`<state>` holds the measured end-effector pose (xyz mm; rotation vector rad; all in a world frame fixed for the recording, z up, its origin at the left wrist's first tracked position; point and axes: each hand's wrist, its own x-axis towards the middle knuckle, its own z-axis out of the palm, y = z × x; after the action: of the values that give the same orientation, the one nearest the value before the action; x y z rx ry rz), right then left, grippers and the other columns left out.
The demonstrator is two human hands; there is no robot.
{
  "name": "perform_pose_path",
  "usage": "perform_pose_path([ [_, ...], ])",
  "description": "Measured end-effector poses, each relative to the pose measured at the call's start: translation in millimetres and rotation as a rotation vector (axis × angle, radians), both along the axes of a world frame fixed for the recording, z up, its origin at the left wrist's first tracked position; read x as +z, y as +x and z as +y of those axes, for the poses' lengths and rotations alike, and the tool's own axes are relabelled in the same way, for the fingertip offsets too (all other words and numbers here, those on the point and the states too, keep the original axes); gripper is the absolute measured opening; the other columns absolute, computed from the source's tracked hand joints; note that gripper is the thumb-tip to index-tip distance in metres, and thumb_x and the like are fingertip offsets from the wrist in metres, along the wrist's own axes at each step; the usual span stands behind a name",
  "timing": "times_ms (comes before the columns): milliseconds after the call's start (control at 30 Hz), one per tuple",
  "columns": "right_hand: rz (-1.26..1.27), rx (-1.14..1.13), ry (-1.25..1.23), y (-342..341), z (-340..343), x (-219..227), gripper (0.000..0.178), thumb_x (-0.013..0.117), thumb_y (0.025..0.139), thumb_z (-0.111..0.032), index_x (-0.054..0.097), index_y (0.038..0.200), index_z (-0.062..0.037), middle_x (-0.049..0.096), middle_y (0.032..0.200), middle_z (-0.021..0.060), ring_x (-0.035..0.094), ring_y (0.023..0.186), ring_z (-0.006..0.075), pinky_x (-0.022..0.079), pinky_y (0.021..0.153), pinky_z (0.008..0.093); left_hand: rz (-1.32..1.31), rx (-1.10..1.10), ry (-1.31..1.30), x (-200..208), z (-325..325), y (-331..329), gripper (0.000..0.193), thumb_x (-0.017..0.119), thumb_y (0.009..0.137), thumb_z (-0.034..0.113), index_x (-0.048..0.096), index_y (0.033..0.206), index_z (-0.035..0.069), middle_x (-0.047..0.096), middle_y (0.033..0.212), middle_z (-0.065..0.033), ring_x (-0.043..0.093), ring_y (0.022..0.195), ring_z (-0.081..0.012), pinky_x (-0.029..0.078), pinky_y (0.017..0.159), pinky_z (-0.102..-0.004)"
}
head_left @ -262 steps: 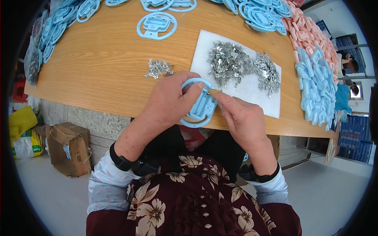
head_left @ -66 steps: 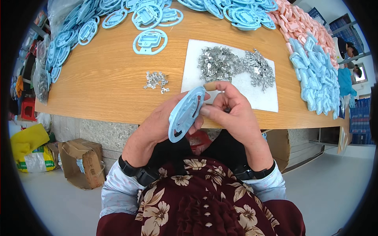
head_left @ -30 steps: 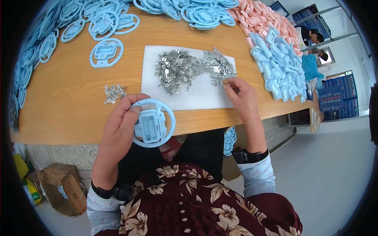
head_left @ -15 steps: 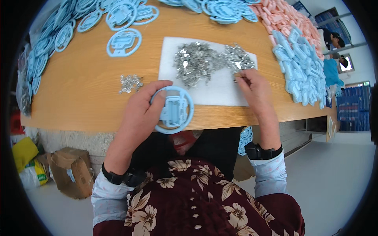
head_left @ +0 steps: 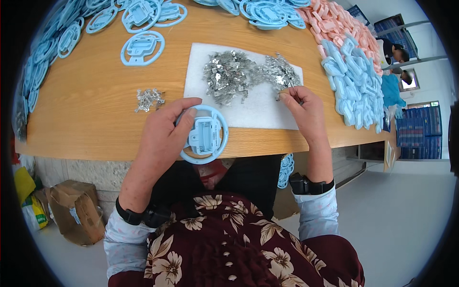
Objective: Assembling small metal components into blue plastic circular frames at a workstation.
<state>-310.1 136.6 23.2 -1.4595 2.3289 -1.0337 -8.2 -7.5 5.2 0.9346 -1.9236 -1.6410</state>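
A light blue plastic toy steering wheel with a boxy hollow centre is gripped by its left rim in my left hand, thumb on top. It is held at the table's front edge. My right hand is closed in a pinch at the lower edge of the right-hand heap of small shiny metal pieces. What sits between its fingertips is too small to make out. A larger heap of metal pieces adjoins it on a white foam sheet. A smaller cluster of metal pieces lies beyond my left hand.
Another blue wheel lies alone on the wooden table. More blue wheels are piled along the left and far sides. Blue plastic parts and pink ones are heaped at right. An open cardboard box stands on the floor.
The whole view has shifted slightly, so most things appear a little further left. My right fingertips have drawn together at the heap's edge. My left hand keeps its hold on the wheel.
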Motion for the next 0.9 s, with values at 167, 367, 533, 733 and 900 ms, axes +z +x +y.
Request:
perform_pose_path([
  [167, -0.377, 0.069, -0.002, 50, -9, 29, 0.017, 0.069, 0.094, -0.016, 0.072, 0.098, 0.0005, 0.067, 0.084, 0.0097, 0.06, 0.079, 0.0155, 0.049, 0.074, 0.0315, -0.016, 0.004, -0.042, 4, 0, 0, 0.028, 0.056, 0.104, 0.013, 0.066, 0.125, -0.003, 0.073, 0.099, -0.0058, 0.065, 0.087, -0.0078, 0.053, 0.076, -0.0243],
  [367, -0.161, 0.282, 0.012, 122, -35, 39, 0.012, 0.075, 0.088, -0.007, 0.067, 0.094, 0.0002, 0.057, 0.078, 0.0005, 0.05, 0.069, 0.0097, 0.041, 0.064, 0.025, -0.031, -0.006, -0.025, -2, -3, -2, 0.028, 0.057, 0.104, 0.015, 0.067, 0.122, -0.004, 0.073, 0.095, -0.0058, 0.066, 0.084, -0.0089, 0.052, 0.074, -0.0257],
  [533, 0.002, 0.342, -0.009, 135, -46, 28, 0.014, 0.076, 0.087, -0.008, 0.066, 0.091, 0.0005, 0.059, 0.078, 0.0085, 0.054, 0.066, 0.0179, 0.044, 0.06, 0.0304, -0.021, 0.016, -0.073, -1, -3, -1, 0.029, 0.057, 0.103, 0.016, 0.068, 0.12, -0.003, 0.071, 0.085, -0.0054, 0.062, 0.076, -0.0085, 0.05, 0.068, -0.0274],
  [733, 0.134, 0.33, 0.027, 141, -50, 29, 0.012, 0.074, 0.087, -0.012, 0.067, 0.094, -0.0048, 0.064, 0.085, 0.0123, 0.065, 0.076, 0.0353, 0.05, 0.064, 0.043, 0.011, 0.032, -0.09, -7, -4, -4, 0.029, 0.056, 0.103, 0.017, 0.068, 0.119, -0.003, 0.068, 0.079, -0.0047, 0.059, 0.071, -0.0086, 0.048, 0.065, -0.0281],
  [900, 0.136, 0.328, 0.023, 142, -49, 28, 0.015, 0.077, 0.087, -0.009, 0.066, 0.093, 0.0, 0.062, 0.079, 0.0112, 0.06, 0.067, 0.0231, 0.048, 0.061, 0.034, 0.018, 0.035, -0.081, -6, -4, -3, 0.029, 0.056, 0.103, 0.018, 0.069, 0.118, -0.003, 0.068, 0.078, -0.0048, 0.06, 0.07, -0.0087, 0.048, 0.064, -0.0282],
])
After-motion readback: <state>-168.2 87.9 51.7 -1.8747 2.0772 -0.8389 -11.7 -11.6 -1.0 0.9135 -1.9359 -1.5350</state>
